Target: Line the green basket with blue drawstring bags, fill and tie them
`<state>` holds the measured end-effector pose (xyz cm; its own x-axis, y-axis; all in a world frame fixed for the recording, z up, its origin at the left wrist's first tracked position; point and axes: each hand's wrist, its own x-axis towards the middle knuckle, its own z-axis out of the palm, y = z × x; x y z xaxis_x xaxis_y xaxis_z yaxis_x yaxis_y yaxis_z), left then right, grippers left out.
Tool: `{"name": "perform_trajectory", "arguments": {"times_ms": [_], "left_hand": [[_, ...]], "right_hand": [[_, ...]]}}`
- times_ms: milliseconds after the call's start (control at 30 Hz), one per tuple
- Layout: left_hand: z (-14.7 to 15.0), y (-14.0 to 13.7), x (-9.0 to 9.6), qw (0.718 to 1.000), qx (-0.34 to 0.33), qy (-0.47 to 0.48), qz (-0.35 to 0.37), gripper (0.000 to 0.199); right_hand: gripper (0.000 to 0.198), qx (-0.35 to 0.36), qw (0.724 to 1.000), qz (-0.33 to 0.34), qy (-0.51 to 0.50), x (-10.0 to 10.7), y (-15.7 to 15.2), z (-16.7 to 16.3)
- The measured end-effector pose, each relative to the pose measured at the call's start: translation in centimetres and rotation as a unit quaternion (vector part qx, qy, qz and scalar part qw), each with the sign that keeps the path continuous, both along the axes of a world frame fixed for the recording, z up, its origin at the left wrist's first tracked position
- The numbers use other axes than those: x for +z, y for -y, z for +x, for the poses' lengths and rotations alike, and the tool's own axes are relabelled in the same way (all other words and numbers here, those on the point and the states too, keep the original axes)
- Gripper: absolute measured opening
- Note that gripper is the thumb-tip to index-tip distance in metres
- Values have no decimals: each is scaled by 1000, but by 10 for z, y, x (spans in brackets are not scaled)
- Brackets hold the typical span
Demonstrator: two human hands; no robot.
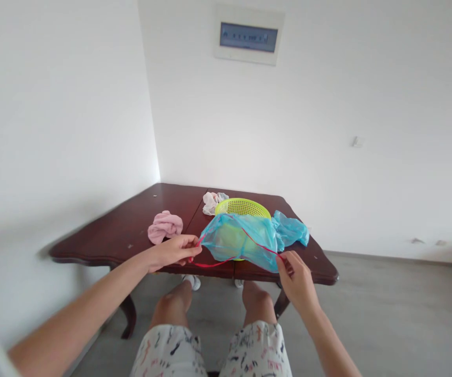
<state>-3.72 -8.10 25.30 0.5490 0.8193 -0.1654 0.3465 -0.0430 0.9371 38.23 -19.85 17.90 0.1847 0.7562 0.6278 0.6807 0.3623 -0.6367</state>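
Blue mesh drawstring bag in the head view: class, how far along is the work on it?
Done: the translucent blue mesh bag is off the dark wooden table. In hand: left hand and right hand each pinch an end of its red drawstring. Left: the crumpled pink cloth, the pale cloth and the yellow-green plastic basket sit on the table.

hands point(234, 267) stretching blue bag point(241, 241) (red drawstring point(214, 263))

Translucent blue bag point(241, 238) with red drawstring point(214, 263), lime-green basket point(242, 207), pink cloth point(165, 226), dark reddish-brown table point(132, 225).
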Motion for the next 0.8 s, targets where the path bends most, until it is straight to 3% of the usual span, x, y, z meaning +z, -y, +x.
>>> {"name": "perform_trajectory", "arguments": {"times_ms": [167,300,433,600,733,800], "left_hand": [[1,19,26,982,68,35,174,66],[27,29,57,930,143,178,289,48],[79,16,89,889,96,242,376,39],[131,-8,116,874,38,293,386,54],[152,-20,128,858,11,363,362,76],[159,-25,131,858,8,389,335,83]], "right_hand": [[19,-50,979,147,-134,5,16,-17],[31,33,970,137,-200,43,11,-25],[32,133,954,104,-246,96,-19,-30],[33,290,914,3,-283,162,-54,-31],[36,344,890,-37,-298,205,-65,-28],[48,342,896,-56,-278,220,-69,-27]]}}
